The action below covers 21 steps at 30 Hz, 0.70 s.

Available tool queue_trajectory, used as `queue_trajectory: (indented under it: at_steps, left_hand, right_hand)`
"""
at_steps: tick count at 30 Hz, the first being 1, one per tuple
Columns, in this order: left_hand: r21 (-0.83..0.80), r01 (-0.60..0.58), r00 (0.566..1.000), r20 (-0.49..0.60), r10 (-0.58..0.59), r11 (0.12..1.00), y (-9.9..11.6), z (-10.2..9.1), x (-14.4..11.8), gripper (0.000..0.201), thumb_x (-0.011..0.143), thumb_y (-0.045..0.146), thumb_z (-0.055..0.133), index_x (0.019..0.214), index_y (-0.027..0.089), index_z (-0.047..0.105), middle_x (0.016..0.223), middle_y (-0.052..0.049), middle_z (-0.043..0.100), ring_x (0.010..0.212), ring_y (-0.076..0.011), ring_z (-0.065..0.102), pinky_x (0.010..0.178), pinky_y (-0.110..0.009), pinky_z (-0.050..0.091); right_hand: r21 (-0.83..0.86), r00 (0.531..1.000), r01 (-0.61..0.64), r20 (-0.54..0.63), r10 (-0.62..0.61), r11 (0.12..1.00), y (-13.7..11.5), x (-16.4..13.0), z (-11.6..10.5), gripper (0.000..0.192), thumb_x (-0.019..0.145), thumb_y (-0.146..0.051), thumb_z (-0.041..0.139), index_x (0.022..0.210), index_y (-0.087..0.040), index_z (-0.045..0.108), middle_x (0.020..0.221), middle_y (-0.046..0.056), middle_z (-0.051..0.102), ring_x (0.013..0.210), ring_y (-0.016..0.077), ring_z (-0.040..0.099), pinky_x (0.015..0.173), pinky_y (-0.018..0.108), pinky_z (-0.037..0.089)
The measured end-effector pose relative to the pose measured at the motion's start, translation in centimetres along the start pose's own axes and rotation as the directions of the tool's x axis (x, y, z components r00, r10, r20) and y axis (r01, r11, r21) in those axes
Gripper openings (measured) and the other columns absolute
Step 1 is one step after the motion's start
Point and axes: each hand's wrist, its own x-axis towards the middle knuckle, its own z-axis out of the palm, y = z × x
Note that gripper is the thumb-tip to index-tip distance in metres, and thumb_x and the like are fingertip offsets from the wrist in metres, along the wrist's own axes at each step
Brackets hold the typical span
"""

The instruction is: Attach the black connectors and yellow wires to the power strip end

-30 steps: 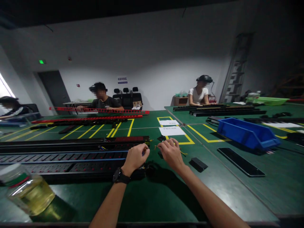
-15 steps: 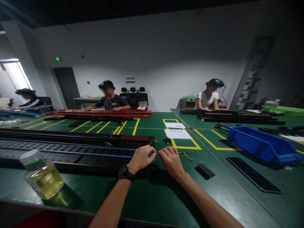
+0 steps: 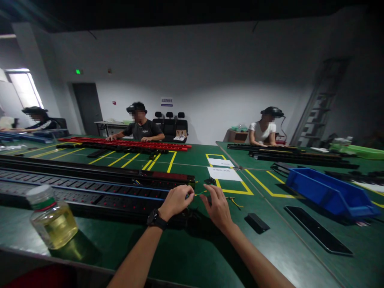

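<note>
On the green table [image 3: 192,256], nearest the camera at the left, a jar [image 3: 52,218] of yellow liquid stands upright. Past it, the left hand [image 3: 175,201], a watch [image 3: 156,219] on its wrist, is closed in a loose fist at the right end of the black power strip [image 3: 90,192], pinching one end of a thin yellow-green wire [image 3: 200,193]. The right hand [image 3: 218,207] is half open, fingers spread, its fingertips at the wire's other end; whether they grip it cannot be told. Right of the hands lie a small black plate [image 3: 257,223], a long black panel [image 3: 318,234] and a blue bin [image 3: 330,192]. Beyond, white papers [image 3: 223,173] lie inside yellow markings. At the far edge, seated people work on red strips [image 3: 126,143] and black strips [image 3: 288,154].
</note>
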Motion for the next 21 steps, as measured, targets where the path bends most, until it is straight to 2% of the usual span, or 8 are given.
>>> queue_trajectory:
  at_steps: [3, 7, 11, 15, 21]
  left_hand:
    - [-0.063, 0.027, 0.998, -0.048, -0.03, 0.998, -0.4, 0.2, 0.1, 0.019, 0.099, 0.031, 0.048, 0.095, 0.021, 0.063, 0.094, -0.005, 0.071, 0.091, -0.0187, 0.065, 0.081, -0.027, 0.047]
    - [-0.201, 0.1, 0.991, -0.063, -0.115, 0.974, -0.9, 0.7, 0.4, 0.025, 0.1, 0.034, 0.044, 0.093, 0.02, 0.062, 0.092, -0.005, 0.071, 0.085, -0.0173, 0.065, 0.077, -0.026, 0.046]
    - [-0.318, 0.204, 0.97, -0.062, -0.235, 0.926, -1.3, 1.0, 0.7, 0.034, 0.101, 0.04, 0.041, 0.086, 0.018, 0.062, 0.08, -0.003, 0.069, 0.073, -0.015, 0.062, 0.067, -0.025, 0.043]
    - [-0.454, 0.261, 0.947, -0.048, -0.316, 0.852, -1.8, 1.1, 1.1, 0.037, 0.097, 0.044, 0.046, 0.078, 0.017, 0.061, 0.074, -0.003, 0.067, 0.068, -0.0143, 0.06, 0.062, -0.025, 0.042]
    - [-0.723, 0.334, 0.909, 0.078, -0.408, 0.605, -2.0, 0.8, 1.4, 0.04, 0.088, 0.054, 0.059, 0.084, 0.014, 0.061, 0.077, -0.006, 0.071, 0.06, -0.0104, 0.057, 0.053, -0.021, 0.04]
  right_hand:
    - [0.037, 0.978, -0.181, -0.099, 0.184, 0.983, 1.0, -0.1, 0.1, 0.035, 0.103, -0.037, 0.049, 0.13, -0.017, 0.057, 0.115, 0.014, 0.062, 0.103, 0.0271, 0.06, 0.09, 0.044, 0.051]
    - [0.091, 0.943, -0.319, -0.066, 0.325, 0.943, 1.9, -0.4, 0.3, 0.033, 0.103, -0.042, 0.044, 0.116, -0.017, 0.062, 0.106, 0.012, 0.063, 0.088, 0.024, 0.062, 0.082, 0.041, 0.053]
    - [0.126, 0.941, -0.337, 0.001, 0.339, 0.933, 1.4, -0.7, 0.5, 0.032, 0.103, -0.042, 0.042, 0.107, -0.019, 0.064, 0.101, 0.011, 0.064, 0.089, 0.0235, 0.063, 0.081, 0.037, 0.052]
    - [0.148, 0.945, -0.328, 0.068, 0.321, 0.933, 0.5, -0.8, 0.7, 0.03, 0.104, -0.04, 0.042, 0.106, -0.02, 0.064, 0.1, 0.01, 0.065, 0.088, 0.0226, 0.064, 0.079, 0.034, 0.051]
    - [0.173, 0.942, -0.334, 0.098, 0.322, 0.926, 0.6, -0.9, 0.8, 0.03, 0.104, -0.04, 0.042, 0.101, -0.02, 0.064, 0.097, 0.009, 0.064, 0.086, 0.0217, 0.063, 0.078, 0.034, 0.05]
